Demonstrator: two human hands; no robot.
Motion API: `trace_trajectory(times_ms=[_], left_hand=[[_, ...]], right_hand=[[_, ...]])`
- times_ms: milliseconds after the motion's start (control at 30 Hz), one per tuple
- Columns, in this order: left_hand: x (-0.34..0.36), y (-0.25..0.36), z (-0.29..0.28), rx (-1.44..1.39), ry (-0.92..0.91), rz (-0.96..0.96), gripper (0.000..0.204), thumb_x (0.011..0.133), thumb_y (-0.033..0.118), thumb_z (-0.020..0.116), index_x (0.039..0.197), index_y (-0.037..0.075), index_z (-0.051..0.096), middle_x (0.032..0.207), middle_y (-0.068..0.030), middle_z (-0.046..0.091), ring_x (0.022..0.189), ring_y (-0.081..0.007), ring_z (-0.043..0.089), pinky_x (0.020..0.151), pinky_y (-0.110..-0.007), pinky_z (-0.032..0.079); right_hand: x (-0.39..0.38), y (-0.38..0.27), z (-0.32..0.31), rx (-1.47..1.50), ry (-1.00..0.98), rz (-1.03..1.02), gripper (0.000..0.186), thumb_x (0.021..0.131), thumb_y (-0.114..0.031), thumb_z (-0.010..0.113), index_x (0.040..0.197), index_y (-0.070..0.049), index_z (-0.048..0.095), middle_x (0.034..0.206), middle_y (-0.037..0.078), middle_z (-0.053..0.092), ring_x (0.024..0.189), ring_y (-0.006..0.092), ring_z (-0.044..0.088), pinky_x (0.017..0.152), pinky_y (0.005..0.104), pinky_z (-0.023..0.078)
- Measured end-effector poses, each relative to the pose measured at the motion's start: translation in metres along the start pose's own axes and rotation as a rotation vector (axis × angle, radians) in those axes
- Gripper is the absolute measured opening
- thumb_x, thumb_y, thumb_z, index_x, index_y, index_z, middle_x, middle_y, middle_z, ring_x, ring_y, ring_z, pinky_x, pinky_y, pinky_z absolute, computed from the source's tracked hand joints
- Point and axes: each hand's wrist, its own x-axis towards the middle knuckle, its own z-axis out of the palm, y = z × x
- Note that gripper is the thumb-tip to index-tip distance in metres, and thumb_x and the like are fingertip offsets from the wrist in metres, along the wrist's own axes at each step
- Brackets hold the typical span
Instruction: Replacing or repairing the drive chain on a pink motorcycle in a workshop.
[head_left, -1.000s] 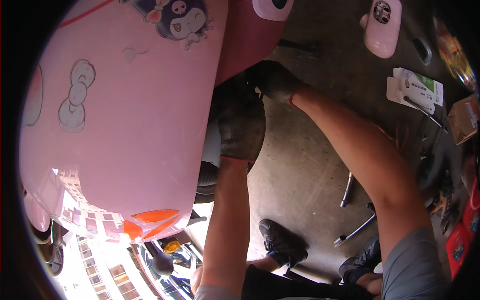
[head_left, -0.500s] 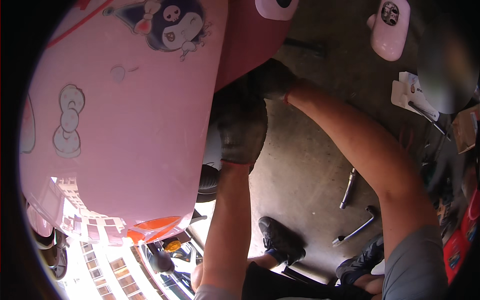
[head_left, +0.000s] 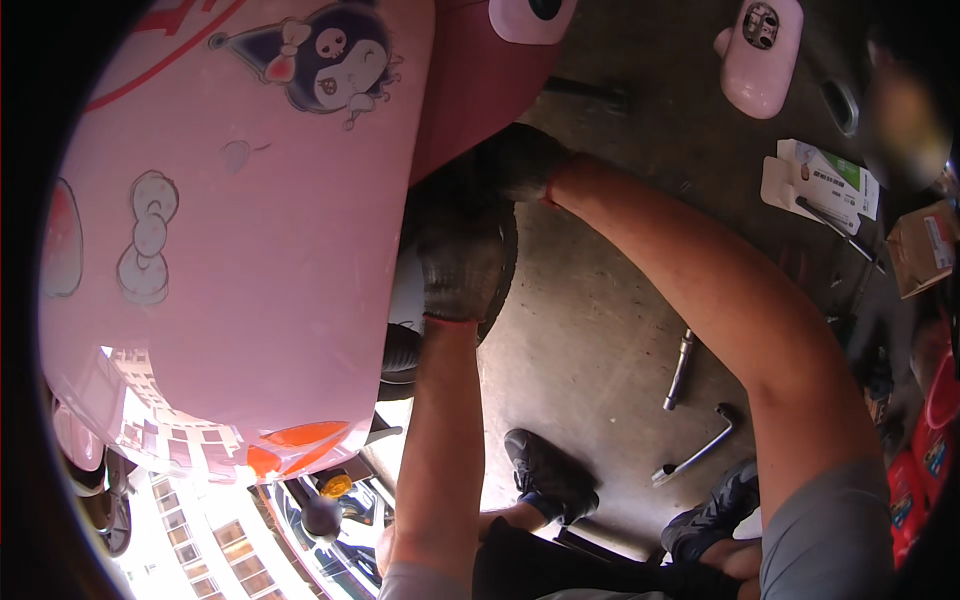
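Left hand (head_left: 462, 265) at tyre (head_left: 510, 255), right hand (head_left: 520, 165) beyond.
Tyre lies behind the left, nearer hand, long axis roughly along its forearm (head_left: 445, 420). Both hands' fingers hidden: opening and grip cannot be determined.

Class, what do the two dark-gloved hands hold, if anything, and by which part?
Cannot be told: the left hand and right hand reach into deep shadow.

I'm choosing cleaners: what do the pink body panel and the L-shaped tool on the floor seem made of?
Pink body panel: glossy finish mirroring buildings; probably painted plastic, perhaps metal. L-shaped tool: likely polished steel, judging by its silvery shine.
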Motion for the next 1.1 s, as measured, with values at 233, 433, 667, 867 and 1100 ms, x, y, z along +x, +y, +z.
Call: trace_trajectory(times_ms=[233, 433, 667, 867, 1100], left_hand=[[-0.002, 0.001, -0.002, 0.143, -0.065, -0.048, 0.019, 0.077, 0.01, 0.058, 0.092, -0.001, 0.063, 0.089, -0.0169, 0.061, 0.074, -0.029, 0.06, 0.069, -0.039, 0.048], [-0.008, 0.002, -0.001, 0.024, -0.05, -0.038, 0.027, 0.079, 0.01, 0.057, 0.102, -0.005, 0.058, 0.101, -0.0212, 0.058, 0.084, -0.0311, 0.059, 0.073, -0.04, 0.047], [-0.021, -0.009, 0.01, 0.041, 0.029, 0.006, 0.022, 0.077, 0.009, 0.059, 0.096, -0.001, 0.061, 0.083, -0.0169, 0.06, 0.073, -0.0314, 0.06, 0.067, -0.04, 0.048], [-0.024, -0.005, 0.011, 0.053, -0.165, -0.076, 0.017, 0.072, 0.009, 0.059, 0.087, 0.002, 0.063, 0.081, -0.0143, 0.061, 0.072, -0.0288, 0.061, 0.063, -0.037, 0.048], [-0.046, -0.027, 0.049, 0.116, 0.138, -0.04, 0.01, 0.07, 0.008, 0.06, 0.078, 0.003, 0.064, 0.076, -0.0132, 0.061, 0.07, -0.0288, 0.06, 0.064, -0.039, 0.048]], right_hand=[[-0.015, -0.009, 0.001, -0.143, -0.009, -0.105, 0.026, 0.089, -0.01, 0.052, 0.113, -0.003, 0.058, 0.101, 0.009, 0.064, 0.086, 0.0141, 0.059, 0.072, 0.0278, 0.048], [-0.023, -0.015, -0.006, -0.208, 0.132, -0.22, 0.021, 0.088, -0.005, 0.049, 0.106, 0.0, 0.057, 0.091, 0.008, 0.063, 0.077, 0.0121, 0.06, 0.065, 0.0274, 0.048], [-0.022, -0.039, -0.013, 0.762, 0.027, 0.387, 0.013, 0.092, -0.015, 0.047, 0.089, -0.007, 0.056, 0.075, 0.007, 0.059, 0.054, 0.0102, 0.054, 0.04, 0.0234, 0.04], [-0.007, -0.013, 0.011, 0.569, 0.198, 0.025, 0.022, 0.094, -0.018, 0.046, 0.097, -0.001, 0.06, 0.082, 0.007, 0.061, 0.07, 0.0125, 0.059, 0.057, 0.0267, 0.047], [-0.004, -0.009, 0.023, -0.163, 0.123, -0.209, 0.027, 0.093, -0.015, 0.045, 0.114, -0.001, 0.056, 0.108, 0.01, 0.061, 0.095, 0.0155, 0.059, 0.081, 0.0268, 0.045]])
